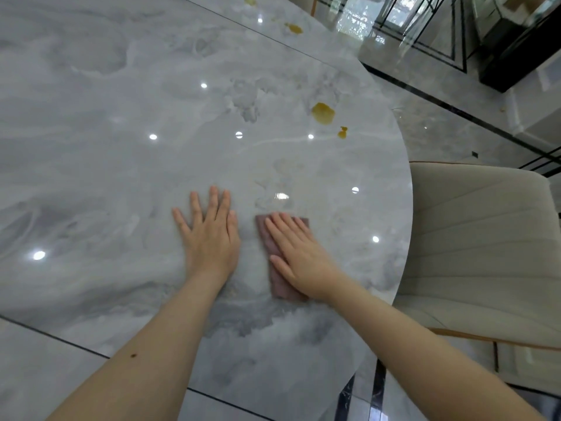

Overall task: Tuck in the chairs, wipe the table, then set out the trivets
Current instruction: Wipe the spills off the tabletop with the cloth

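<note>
Both hands lie flat on the glossy grey marble surface (121, 117), low in the middle of the frame. The left hand (211, 235) is spread wide, palm down, all fingers straight and slightly fanned, pressing on the bare stone and holding nothing. Just to its right, apart from it, the right hand (296, 253) is also flat with straight fingers held close together, pressing down on a dusty-pink cloth (279, 278). The cloth is folded into a narrow strip that runs from above the fingertips down past the wrist; its upper corners and lower end show around the hand, and no finger curls round it.

Toward the upper right of the frame, well apart from the hands, yellow-brown spills sit on the surface: a larger blot (323, 113) with a small drop (342, 132) just below and to its right, and two more patches (293, 28) near the top edge. Bright round light reflections dot the stone.

At the right edge of the frame a beige padded chair (482, 238) stands beside the rounded rim of the surface, its seat partly under the rim. Polished floor tiles (455, 123) with dark inlay lines fill the upper right.
</note>
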### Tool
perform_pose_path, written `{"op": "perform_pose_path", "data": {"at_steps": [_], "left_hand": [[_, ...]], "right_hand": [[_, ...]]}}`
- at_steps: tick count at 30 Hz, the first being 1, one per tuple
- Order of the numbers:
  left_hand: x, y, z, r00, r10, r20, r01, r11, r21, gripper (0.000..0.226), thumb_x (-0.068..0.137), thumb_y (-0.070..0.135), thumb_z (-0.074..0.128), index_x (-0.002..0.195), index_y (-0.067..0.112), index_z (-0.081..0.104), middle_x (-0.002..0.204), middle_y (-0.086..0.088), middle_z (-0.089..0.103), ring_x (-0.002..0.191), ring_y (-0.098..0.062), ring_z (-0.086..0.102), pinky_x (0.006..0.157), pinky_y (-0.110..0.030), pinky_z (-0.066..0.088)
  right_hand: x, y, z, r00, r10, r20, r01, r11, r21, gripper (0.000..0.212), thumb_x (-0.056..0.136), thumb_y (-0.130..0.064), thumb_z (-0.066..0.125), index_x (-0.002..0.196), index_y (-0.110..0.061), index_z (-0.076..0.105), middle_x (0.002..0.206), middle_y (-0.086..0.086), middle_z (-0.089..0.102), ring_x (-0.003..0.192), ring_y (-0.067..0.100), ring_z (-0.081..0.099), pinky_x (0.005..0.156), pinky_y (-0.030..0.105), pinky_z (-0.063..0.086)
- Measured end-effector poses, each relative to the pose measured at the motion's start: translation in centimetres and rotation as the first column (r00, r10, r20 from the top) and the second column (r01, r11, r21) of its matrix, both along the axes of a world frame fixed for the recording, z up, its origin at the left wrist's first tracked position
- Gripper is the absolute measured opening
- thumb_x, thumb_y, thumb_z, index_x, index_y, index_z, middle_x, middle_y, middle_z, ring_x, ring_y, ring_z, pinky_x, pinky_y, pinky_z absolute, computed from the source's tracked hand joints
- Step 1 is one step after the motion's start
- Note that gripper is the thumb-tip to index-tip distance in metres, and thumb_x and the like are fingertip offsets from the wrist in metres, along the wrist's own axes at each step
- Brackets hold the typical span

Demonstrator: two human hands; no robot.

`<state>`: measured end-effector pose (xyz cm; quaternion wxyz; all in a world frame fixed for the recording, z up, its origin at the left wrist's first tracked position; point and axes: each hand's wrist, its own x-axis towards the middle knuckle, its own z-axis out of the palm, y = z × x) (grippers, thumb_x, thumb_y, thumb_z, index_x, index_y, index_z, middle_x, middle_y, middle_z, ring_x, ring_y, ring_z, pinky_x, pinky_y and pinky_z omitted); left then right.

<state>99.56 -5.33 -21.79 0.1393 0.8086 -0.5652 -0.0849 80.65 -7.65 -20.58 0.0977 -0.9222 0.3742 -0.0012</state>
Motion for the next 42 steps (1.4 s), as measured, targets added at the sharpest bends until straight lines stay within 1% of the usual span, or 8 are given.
{"op": "perform_pose_path", "data": {"at_steps": [7, 11, 15, 20, 24, 33, 38, 42], "left_hand": [[-0.1, -0.2, -0.2, 1.0, -0.015, 0.024, 0.014, 0.999, 0.034, 0.06, 0.093, 0.039, 0.011, 0.149, 0.022, 0.024, 0.157, 0.004, 0.016, 0.146, -0.03, 0.005, 0.111, -0.059, -0.008], [0.0, -0.1, 0.1, 1.0, -0.026, 0.006, 0.026, 0.999, 0.02, 0.054, 0.098, 0.038, 0.015, 0.148, 0.022, 0.025, 0.157, 0.004, 0.016, 0.146, -0.029, 0.005, 0.111, -0.06, -0.007], [0.9, 0.0, 0.4, 0.994, -0.091, -0.06, 0.093, 0.995, 0.033, 0.052, 0.099, 0.043, 0.024, 0.149, 0.028, 0.022, 0.158, 0.008, 0.013, 0.147, -0.025, 0.001, 0.109, -0.062, -0.012], [1.7, 2.7, 0.9, 0.972, -0.204, 0.116, 0.203, 0.979, 0.022, 0.072, 0.082, 0.057, 0.017, 0.147, 0.029, 0.028, 0.158, 0.001, 0.013, 0.145, -0.033, -0.004, 0.096, -0.057, -0.032], [1.5, 5.8, 0.6, 0.988, -0.129, 0.081, 0.125, 0.991, 0.046, 0.064, 0.087, 0.047, 0.02, 0.146, 0.026, 0.03, 0.157, -0.001, 0.018, 0.145, -0.038, 0.002, 0.102, -0.066, -0.017], [1.8, 6.8, 0.2, 0.991, -0.132, 0.029, 0.132, 0.991, 0.023, 0.057, 0.091, 0.032, 0.023, 0.145, 0.017, 0.036, 0.154, -0.006, 0.028, 0.144, -0.028, 0.02, 0.114, -0.056, 0.004], [1.8, 6.9, 0.0, 0.994, -0.112, 0.011, 0.112, 0.994, 0.008, 0.059, 0.092, 0.036, 0.015, 0.147, 0.019, 0.03, 0.156, -0.002, 0.023, 0.145, -0.023, 0.014, 0.115, -0.052, -0.002], [1.8, 6.9, 0.2, 0.992, -0.077, -0.1, 0.072, 0.996, -0.047, 0.07, 0.09, 0.049, 0.002, 0.147, 0.02, 0.031, 0.156, 0.001, 0.022, 0.146, -0.018, 0.011, 0.115, -0.047, -0.008]], "right_hand": [[1.6, -5.8, -0.2, 0.91, -0.414, -0.033, 0.414, 0.91, -0.011, 0.072, 0.093, -0.048, 0.018, 0.151, -0.007, 0.013, 0.159, 0.012, 0.013, 0.147, 0.027, 0.008, 0.12, 0.039, 0.001], [6.5, -2.1, -0.6, 0.956, -0.294, 0.018, 0.294, 0.956, -0.017, 0.067, 0.094, -0.041, 0.027, 0.149, -0.004, 0.022, 0.156, 0.015, 0.023, 0.145, 0.03, 0.017, 0.118, 0.039, 0.004], [-0.7, 4.6, 0.2, 0.991, -0.13, 0.008, 0.13, 0.991, 0.024, 0.066, 0.095, -0.042, 0.028, 0.149, -0.005, 0.024, 0.156, 0.012, 0.023, 0.146, 0.026, 0.016, 0.119, 0.036, 0.002], [-6.2, 1.5, 0.7, 0.877, -0.472, -0.09, 0.472, 0.881, -0.03, 0.078, 0.088, -0.052, 0.005, 0.151, -0.006, 0.01, 0.159, 0.012, 0.011, 0.147, 0.028, 0.006, 0.119, 0.037, -0.002], [0.6, -1.4, -0.1, 0.794, -0.602, -0.079, 0.601, 0.798, -0.045, 0.067, 0.099, -0.041, 0.028, 0.151, -0.003, 0.01, 0.158, 0.016, 0.01, 0.146, 0.031, 0.007, 0.118, 0.044, 0.003], [-0.5, 8.9, 0.3, 0.99, -0.14, -0.003, 0.14, 0.989, 0.048, 0.069, 0.093, -0.045, 0.025, 0.15, -0.006, 0.019, 0.158, 0.012, 0.016, 0.147, 0.024, 0.006, 0.119, 0.04, 0.0], [-4.6, 4.0, 0.7, 0.881, -0.464, -0.091, 0.464, 0.885, -0.019, 0.079, 0.086, -0.053, 0.003, 0.152, -0.008, 0.008, 0.16, 0.01, 0.009, 0.148, 0.026, 0.003, 0.12, 0.038, -0.001], [3.4, 0.7, -0.3, 0.822, -0.564, -0.073, 0.562, 0.826, -0.047, 0.072, 0.093, -0.046, 0.02, 0.151, -0.005, 0.013, 0.158, 0.015, 0.014, 0.146, 0.029, 0.01, 0.117, 0.04, 0.002]]}}
